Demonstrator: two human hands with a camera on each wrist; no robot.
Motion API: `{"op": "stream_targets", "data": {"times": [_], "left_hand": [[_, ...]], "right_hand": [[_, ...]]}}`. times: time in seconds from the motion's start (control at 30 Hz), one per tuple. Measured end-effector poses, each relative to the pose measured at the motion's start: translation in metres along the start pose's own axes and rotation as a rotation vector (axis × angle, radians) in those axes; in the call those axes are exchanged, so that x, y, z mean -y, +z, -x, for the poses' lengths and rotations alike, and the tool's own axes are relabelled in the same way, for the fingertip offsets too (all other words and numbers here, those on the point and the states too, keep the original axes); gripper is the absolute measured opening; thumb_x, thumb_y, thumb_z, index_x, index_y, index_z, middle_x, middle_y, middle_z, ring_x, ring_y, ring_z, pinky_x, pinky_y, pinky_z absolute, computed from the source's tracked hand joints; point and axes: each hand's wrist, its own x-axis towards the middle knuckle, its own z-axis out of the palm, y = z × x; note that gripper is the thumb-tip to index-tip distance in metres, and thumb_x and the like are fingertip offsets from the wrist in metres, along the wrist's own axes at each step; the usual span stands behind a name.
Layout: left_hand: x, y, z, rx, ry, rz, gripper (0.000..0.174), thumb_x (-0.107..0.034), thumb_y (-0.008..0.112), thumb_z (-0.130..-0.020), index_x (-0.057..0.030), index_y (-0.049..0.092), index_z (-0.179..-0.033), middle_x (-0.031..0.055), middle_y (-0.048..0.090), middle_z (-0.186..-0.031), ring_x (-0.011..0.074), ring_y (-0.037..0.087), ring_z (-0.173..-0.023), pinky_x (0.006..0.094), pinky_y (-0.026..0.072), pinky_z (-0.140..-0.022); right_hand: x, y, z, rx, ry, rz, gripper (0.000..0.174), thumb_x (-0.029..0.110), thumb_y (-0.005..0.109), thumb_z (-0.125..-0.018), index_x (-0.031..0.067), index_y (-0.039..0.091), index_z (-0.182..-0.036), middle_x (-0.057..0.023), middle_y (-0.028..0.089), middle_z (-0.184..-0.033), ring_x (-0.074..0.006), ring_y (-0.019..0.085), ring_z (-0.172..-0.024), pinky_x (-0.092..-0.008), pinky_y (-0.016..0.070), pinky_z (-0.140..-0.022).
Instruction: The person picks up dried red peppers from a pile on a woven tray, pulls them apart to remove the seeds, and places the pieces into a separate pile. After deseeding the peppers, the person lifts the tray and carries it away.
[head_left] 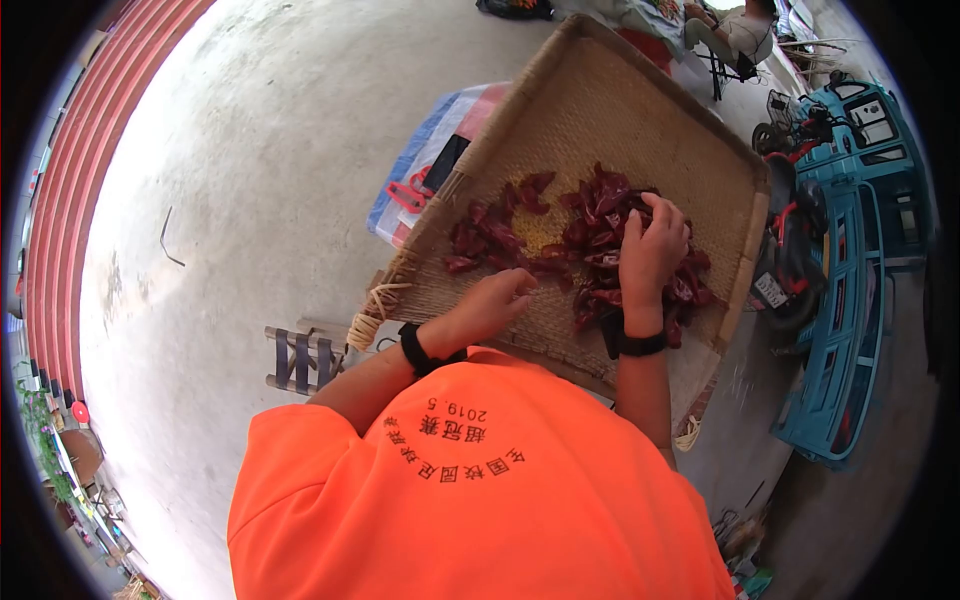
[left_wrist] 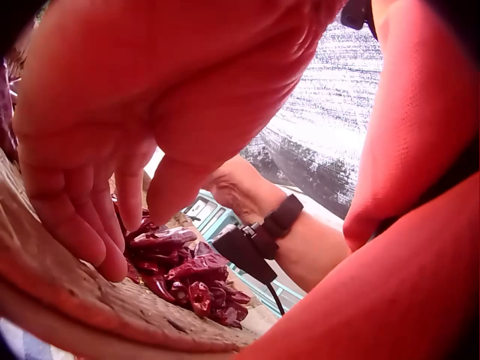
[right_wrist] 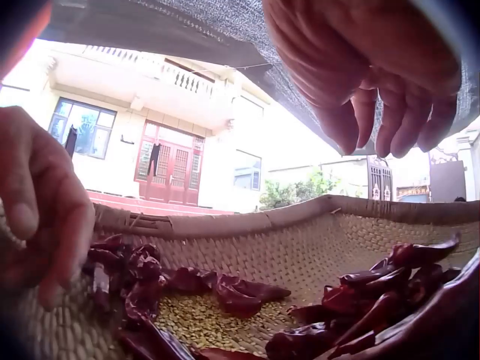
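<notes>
Wrinkled dried red chilies [head_left: 600,205] lie in two loose heaps on a woven basket tray [head_left: 650,110]. Between the heaps, yellow seeds [right_wrist: 217,322] are scattered over the weave. My right hand [head_left: 652,250] hovers over the larger heap, its fingers bent loosely downward; the right wrist view shows nothing between them. Over the near edge of the tray is my left hand [head_left: 487,308], fingers relaxed and slightly bent, close to the smaller heap. Seen from the left wrist, the left hand [left_wrist: 112,112] has no chili in its fingers, and chilies [left_wrist: 195,274] lie beyond them.
Left of the tray, a striped cloth [head_left: 415,160] carries a dark phone [head_left: 447,163] and red-handled scissors [head_left: 407,195]. A low folding stool [head_left: 300,358] stands at the near left. To the right are a motorbike [head_left: 795,235] and a blue three-wheeled truck [head_left: 845,300]. Someone sits at the far right.
</notes>
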Motion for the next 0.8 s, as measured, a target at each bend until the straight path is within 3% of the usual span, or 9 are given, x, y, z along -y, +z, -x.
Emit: {"op": "stream_targets", "data": {"times": [0.07, 0.13, 0.17, 0.4, 0.43, 0.53, 0.63, 0.73, 0.8], "left_hand": [[0.001, 0.001, 0.001, 0.022, 0.009, -0.048, 0.026, -0.011, 0.061, -0.090, -0.0008, 0.060, -0.114, 0.0155, 0.066, -0.104, 0.0292, 0.065, -0.097, 0.0382, 0.0519, -0.083], [0.002, 0.003, 0.001, 0.027, 0.024, -0.088, 0.026, -0.011, 0.061, -0.088, -0.0013, 0.060, -0.112, 0.0164, 0.066, -0.105, 0.0316, 0.065, -0.098, 0.0395, 0.0516, -0.084], [0.003, 0.004, 0.001, 0.035, 0.028, -0.117, 0.026, -0.011, 0.062, -0.088, -0.0014, 0.060, -0.112, 0.0165, 0.066, -0.104, 0.0317, 0.065, -0.097, 0.0396, 0.0516, -0.084], [0.004, 0.002, 0.006, 0.004, 0.077, -0.097, 0.026, -0.012, 0.061, -0.089, -0.0015, 0.060, -0.112, 0.0147, 0.066, -0.101, 0.0275, 0.065, -0.093, 0.0380, 0.0522, -0.079], [0.003, 0.001, 0.006, -0.018, 0.094, -0.046, 0.025, -0.012, 0.061, -0.090, -0.0013, 0.060, -0.113, 0.0142, 0.066, -0.100, 0.0255, 0.066, -0.092, 0.0372, 0.0525, -0.078], [-0.010, -0.008, 0.006, -0.064, -0.140, 0.235, 0.029, -0.018, 0.056, -0.098, -0.0011, 0.055, -0.121, 0.0113, 0.065, -0.100, 0.0180, 0.065, -0.090, 0.0325, 0.0538, -0.075], [-0.019, -0.016, 0.003, -0.159, -0.246, 0.387, 0.035, -0.025, 0.049, -0.103, -0.0011, 0.049, -0.129, 0.0091, 0.064, -0.101, 0.0138, 0.065, -0.088, 0.0293, 0.0548, -0.072], [-0.025, -0.020, -0.003, -0.173, -0.284, 0.582, 0.040, -0.028, 0.047, -0.104, -0.0020, 0.045, -0.134, 0.0089, 0.063, -0.104, 0.0141, 0.064, -0.087, 0.0282, 0.0551, -0.072], [-0.020, -0.017, -0.007, -0.195, -0.212, 0.518, 0.032, -0.026, 0.049, -0.103, -0.0002, 0.052, -0.121, 0.0079, 0.064, -0.098, 0.0130, 0.064, -0.082, 0.0272, 0.0545, -0.068]], "right_hand": [[0.015, 0.001, -0.006, -0.003, 0.015, -0.058, 0.019, 0.013, 0.063, -0.088, 0.0112, 0.063, -0.107, -0.0063, 0.063, -0.108, -0.0280, 0.059, -0.101, -0.0405, 0.0491, -0.085], [0.029, 0.017, -0.005, 0.396, 0.088, -0.306, 0.027, 0.012, 0.066, -0.086, 0.0091, 0.060, -0.112, -0.0076, 0.063, -0.107, -0.0284, 0.058, -0.103, -0.0422, 0.0495, -0.086], [0.036, 0.030, 0.000, 0.472, 0.018, -0.231, 0.033, 0.015, 0.068, -0.084, 0.0087, 0.058, -0.115, -0.0082, 0.064, -0.108, -0.0292, 0.058, -0.105, -0.0432, 0.0497, -0.087], [0.048, 0.095, 0.017, 0.576, -0.036, -0.125, 0.038, 0.017, 0.072, -0.081, 0.0093, 0.057, -0.115, -0.0091, 0.064, -0.109, -0.0305, 0.059, -0.107, -0.0444, 0.0500, -0.087], [0.046, 0.095, 0.017, 0.609, -0.021, -0.150, 0.038, 0.016, 0.072, -0.081, 0.0093, 0.058, -0.115, -0.0088, 0.065, -0.107, -0.0304, 0.059, -0.105, -0.0445, 0.0502, -0.086], [0.045, 0.080, 0.018, 0.613, 0.033, -0.298, 0.038, 0.014, 0.072, -0.080, 0.0088, 0.058, -0.115, -0.0075, 0.067, -0.098, -0.0285, 0.063, -0.094, -0.0427, 0.0513, -0.080], [0.055, 0.044, 0.026, 0.634, 0.156, -0.529, 0.037, 0.012, 0.072, -0.080, 0.0078, 0.059, -0.115, -0.0065, 0.067, -0.089, -0.0240, 0.064, -0.080, -0.0381, 0.0515, -0.071], [0.067, 0.012, 0.040, 0.724, 0.217, -0.701, 0.037, 0.012, 0.072, -0.081, 0.0068, 0.059, -0.116, -0.0068, 0.067, -0.086, -0.0182, 0.062, -0.070, -0.0321, 0.0504, -0.066], [0.069, 0.003, 0.052, 0.773, 0.216, -0.792, 0.038, 0.011, 0.072, -0.082, 0.0063, 0.059, -0.117, -0.0069, 0.066, -0.086, -0.0150, 0.061, -0.069, -0.0292, 0.0498, -0.065]]}}
